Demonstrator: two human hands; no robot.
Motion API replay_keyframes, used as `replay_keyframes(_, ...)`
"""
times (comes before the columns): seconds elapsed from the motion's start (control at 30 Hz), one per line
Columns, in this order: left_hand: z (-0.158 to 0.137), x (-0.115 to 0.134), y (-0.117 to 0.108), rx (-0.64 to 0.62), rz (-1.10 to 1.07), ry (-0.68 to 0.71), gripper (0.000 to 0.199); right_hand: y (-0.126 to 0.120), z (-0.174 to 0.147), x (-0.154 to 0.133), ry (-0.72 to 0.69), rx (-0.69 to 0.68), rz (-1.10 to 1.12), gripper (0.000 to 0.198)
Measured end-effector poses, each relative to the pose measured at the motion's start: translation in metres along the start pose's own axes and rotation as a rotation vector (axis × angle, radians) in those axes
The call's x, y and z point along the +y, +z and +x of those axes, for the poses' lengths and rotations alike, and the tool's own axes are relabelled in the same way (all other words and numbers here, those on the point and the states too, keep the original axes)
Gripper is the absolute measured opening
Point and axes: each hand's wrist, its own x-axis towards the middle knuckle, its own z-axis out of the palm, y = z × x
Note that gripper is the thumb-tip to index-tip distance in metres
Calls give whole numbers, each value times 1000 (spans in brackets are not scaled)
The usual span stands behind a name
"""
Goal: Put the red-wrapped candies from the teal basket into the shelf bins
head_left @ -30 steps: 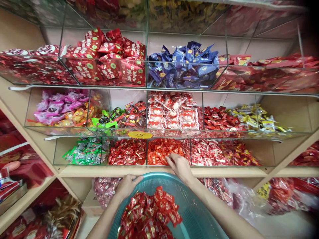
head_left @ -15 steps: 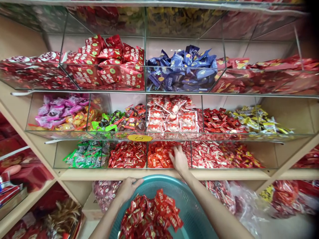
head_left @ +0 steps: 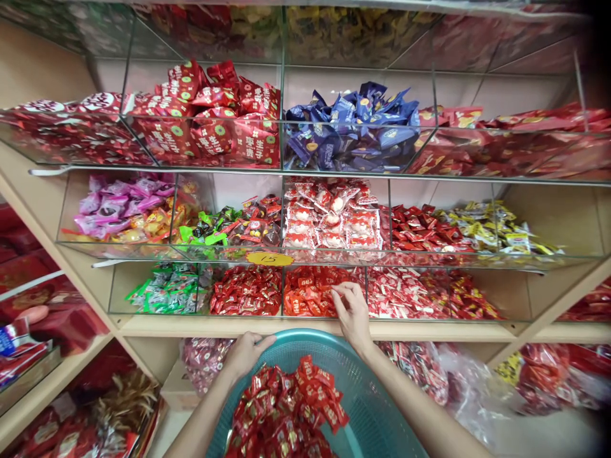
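Observation:
My left hand (head_left: pixel 244 356) grips the left rim of a teal plastic basket (head_left: pixel 312 336), thumb laid over the edge. Red-wrapped candies (head_left: pixel 286 407) are heaped inside it. My right hand (head_left: pixel 354 313) is at the front of the lowest shelf row, by the bin of orange-red wrapped candies (head_left: pixel 309 296). Its fingers are curled in a pinch toward the thumb; whatever they hold is too small to make out. Darker red candies (head_left: pixel 245 291) fill the bin to the left, and white-and-red candies (head_left: pixel 405 294) the one to the right.
Clear-walled bins rise in tiers above, with blue packets (head_left: pixel 353 127), red packets (head_left: pixel 214 137) and purple candies (head_left: pixel 121 203). A yellow price tag (head_left: pixel 270 258) hangs over the lowest row. Under the wooden ledge (head_left: pixel 191 327) are bagged sweets (head_left: pixel 417 369) and a cardboard box (head_left: pixel 179 385).
My right hand has drawn back slightly from the orange-red candies, moving right and toward me, its fingers now more curled. My left hand stays on the basket rim.

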Motion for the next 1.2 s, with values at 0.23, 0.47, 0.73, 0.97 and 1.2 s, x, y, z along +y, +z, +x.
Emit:
replay_keyframes(0.23, 1, -2, 1, -10, -2, -3, 66, -34, -53, -20, 2, -520, -28, 26)
replay_keyframes(0.47, 1, -2, 1, 2, 19, -24, 64, -27, -77, 1, -134, -1040, -414, 24)
replay_keyframes(0.73, -2, -1, 0, 34, 61, -16, 65, 4, -72, -3, -211, -1041, -672, 28)
replay_keyframes(0.97, -2, 0, 1, 52, 85, -25, 65, -17, -55, -29, -284, -904, -587, 18)
replay_keyframes(1.2, -2, 0, 3, 54, 110, -24, 62, -5, 15, -12, -163, -550, -456, 21)
